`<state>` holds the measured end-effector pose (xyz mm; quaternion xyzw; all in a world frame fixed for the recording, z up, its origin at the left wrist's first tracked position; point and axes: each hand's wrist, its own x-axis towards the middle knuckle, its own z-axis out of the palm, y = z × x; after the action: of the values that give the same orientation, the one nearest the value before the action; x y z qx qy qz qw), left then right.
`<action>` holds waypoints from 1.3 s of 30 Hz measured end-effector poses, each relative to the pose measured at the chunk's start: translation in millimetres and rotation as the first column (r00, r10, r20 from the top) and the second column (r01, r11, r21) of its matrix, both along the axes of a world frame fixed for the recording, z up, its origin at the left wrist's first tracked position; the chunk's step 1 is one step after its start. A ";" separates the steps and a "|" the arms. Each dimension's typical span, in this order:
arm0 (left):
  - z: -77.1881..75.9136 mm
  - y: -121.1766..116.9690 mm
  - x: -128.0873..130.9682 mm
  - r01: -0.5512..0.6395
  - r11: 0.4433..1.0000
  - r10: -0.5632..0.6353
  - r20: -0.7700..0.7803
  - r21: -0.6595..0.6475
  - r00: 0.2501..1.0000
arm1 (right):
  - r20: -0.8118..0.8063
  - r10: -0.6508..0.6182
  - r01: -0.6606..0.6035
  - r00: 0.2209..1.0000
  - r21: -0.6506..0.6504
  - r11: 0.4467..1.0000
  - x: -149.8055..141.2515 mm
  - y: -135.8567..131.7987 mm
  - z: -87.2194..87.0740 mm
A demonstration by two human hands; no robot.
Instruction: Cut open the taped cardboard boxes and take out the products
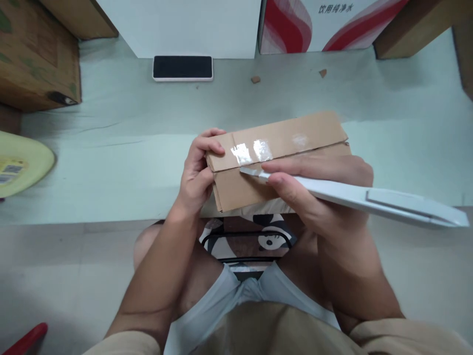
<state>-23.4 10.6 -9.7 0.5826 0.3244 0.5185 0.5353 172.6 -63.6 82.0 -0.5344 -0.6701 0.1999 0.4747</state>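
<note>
A flat brown cardboard box [281, 143] with clear tape along its flap seam is held in front of me, above my lap. My left hand [195, 172] grips its left end, thumb on top. My right hand [314, 190] holds a long light-grey utility knife [369, 197], whose blade tip touches the taped seam near the box's left part. The knife's handle sticks out far to the right.
A black phone [183, 67] lies on the pale green mat [111, 148] ahead. A white carton and a red-and-white carton [295, 24] stand behind it, brown boxes [37, 54] at the left. A yellow-green stool edge [22, 162] shows at far left.
</note>
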 end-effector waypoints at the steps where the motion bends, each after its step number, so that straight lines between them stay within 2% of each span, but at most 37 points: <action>1: -0.7 0.7 0.2 -0.003 1.000 0.003 0.004 0.010 1.000 | 0.003 -0.013 0.013 1.000 -0.001 1.000 -0.5 0.4 -0.2; 6: -5.3 4.2 0.5 0.046 0.994 -0.049 0.031 0.098 0.998 | -0.020 -0.077 0.077 0.997 -0.002 0.997 -2.4 0.4 -2.0; 12: -9.0 6.2 0.6 0.033 0.994 -0.037 0.037 0.106 0.999 | -0.026 -0.043 0.043 0.999 -0.027 0.999 -1.3 0.1 1.2; 17: -7.1 6.4 0.0 0.057 0.993 -0.066 0.088 0.106 0.994 | -0.103 -0.119 0.123 0.987 0.027 0.992 -4.5 -0.4 -0.6; 21: -3.8 4.7 -1.2 0.040 0.996 -0.043 0.035 0.083 0.998 | -0.264 -0.142 0.168 0.954 0.077 0.983 -8.0 -1.5 -5.5; 24: -5.7 5.9 -2.4 0.061 0.989 -0.062 0.000 0.134 0.998 | -0.256 -0.180 0.206 0.950 0.075 0.976 -9.3 -1.5 -10.5; 28: -9.3 8.1 -3.3 0.067 0.981 -0.061 -0.039 0.184 0.997 | -0.251 -0.288 0.323 0.924 0.111 0.940 -10.7 1.1 -18.3; 31: -9.9 8.8 -3.5 0.053 0.981 -0.042 -0.064 0.188 0.997 | -0.285 -0.247 0.303 0.926 0.172 0.937 -9.2 2.4 -20.7; 32: -9.8 9.0 -3.4 0.046 0.980 -0.034 -0.067 0.191 0.997 | -0.302 -0.222 0.292 0.927 0.208 0.934 -6.4 2.2 -20.5; 35: -9.1 9.4 -2.8 0.030 0.978 -0.019 -0.057 0.205 0.998 | -0.398 -0.197 0.356 0.896 0.381 0.853 14.3 0.6 -20.8; 36: -8.7 9.5 -2.4 0.029 0.978 -0.018 -0.054 0.208 0.998 | -0.399 -0.191 0.354 0.897 0.390 0.850 25.2 0.4 -22.4; 37: -8.4 9.6 -1.9 0.030 0.978 -0.020 -0.053 0.208 0.998 | -0.371 -0.192 0.330 0.908 0.357 0.874 37.4 1.0 -25.3; 39: -7.7 9.8 -1.1 0.035 0.980 -0.024 -0.060 0.198 0.998 | -0.247 -0.198 0.245 0.949 0.180 0.953 62.3 4.5 -34.8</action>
<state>-24.5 20.4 -17.3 0.6526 0.2776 0.5234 0.4723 234.9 -59.1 47.2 -0.5276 -0.5644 0.1332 0.6208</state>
